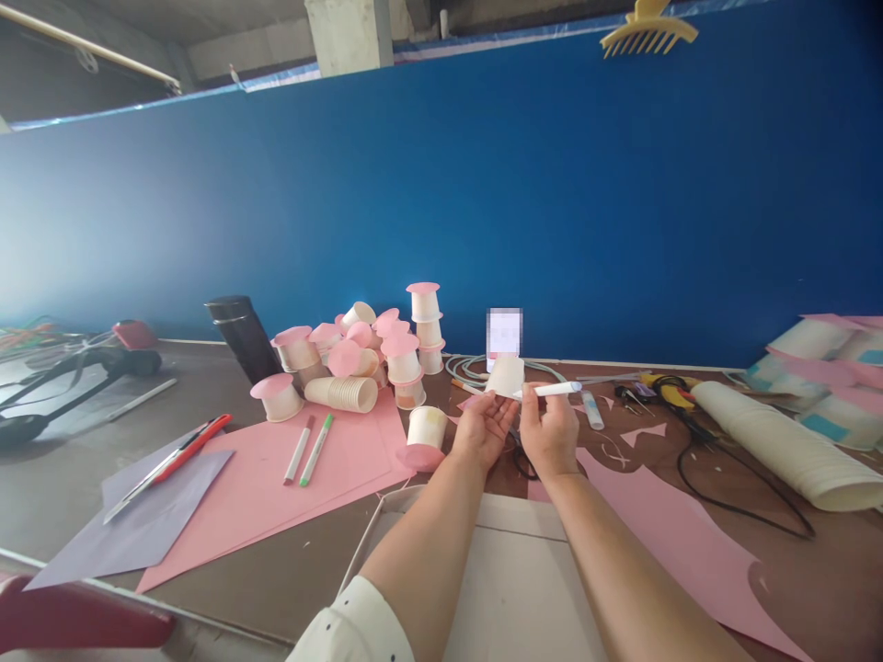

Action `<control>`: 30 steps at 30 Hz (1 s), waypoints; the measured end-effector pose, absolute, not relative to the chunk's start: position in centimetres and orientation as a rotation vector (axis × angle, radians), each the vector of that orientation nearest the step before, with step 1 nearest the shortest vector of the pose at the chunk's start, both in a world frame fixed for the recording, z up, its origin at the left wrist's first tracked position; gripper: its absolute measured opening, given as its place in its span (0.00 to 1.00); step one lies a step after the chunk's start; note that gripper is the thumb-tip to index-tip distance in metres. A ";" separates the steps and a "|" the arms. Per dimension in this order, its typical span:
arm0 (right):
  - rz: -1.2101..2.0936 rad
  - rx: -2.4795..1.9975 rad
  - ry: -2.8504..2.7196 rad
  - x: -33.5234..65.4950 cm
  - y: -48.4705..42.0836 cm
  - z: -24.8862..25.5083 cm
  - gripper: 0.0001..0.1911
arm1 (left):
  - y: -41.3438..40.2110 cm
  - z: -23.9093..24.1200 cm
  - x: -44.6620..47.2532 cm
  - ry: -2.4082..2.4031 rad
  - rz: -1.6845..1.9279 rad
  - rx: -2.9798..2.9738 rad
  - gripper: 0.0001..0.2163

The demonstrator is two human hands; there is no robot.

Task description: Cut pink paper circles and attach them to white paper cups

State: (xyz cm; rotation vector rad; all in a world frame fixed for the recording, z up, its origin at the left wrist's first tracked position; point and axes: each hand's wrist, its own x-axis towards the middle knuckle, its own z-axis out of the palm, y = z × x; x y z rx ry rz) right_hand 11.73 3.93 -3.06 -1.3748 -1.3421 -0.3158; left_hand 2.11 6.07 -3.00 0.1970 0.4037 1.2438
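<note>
My left hand [483, 425] holds a small white paper cup [506, 375] by its rim, fingers curled round it above the table. My right hand [548, 430] is closed on a white pen-like stick [556, 389], its tip pointing left at the cup. Both hands hover over the brown table [69, 469] near its middle. A cup with a pink paper lid [424, 437] lies just left of my left wrist.
A heap of pink-lidded paper cups [365, 354] and a black flask [243, 338] stand at the back. Pink paper sheets [269, 487], two markers [308, 449], a red knife [180, 452], a long cup stack [779, 441], black cables [724, 501] and an open white box [524, 588] surround me.
</note>
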 end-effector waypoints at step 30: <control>-0.334 -1.377 -1.339 11.8 3.9 -3.0 0.14 | 6.0 -3.1 2.1 0.406 1.250 0.214 0.04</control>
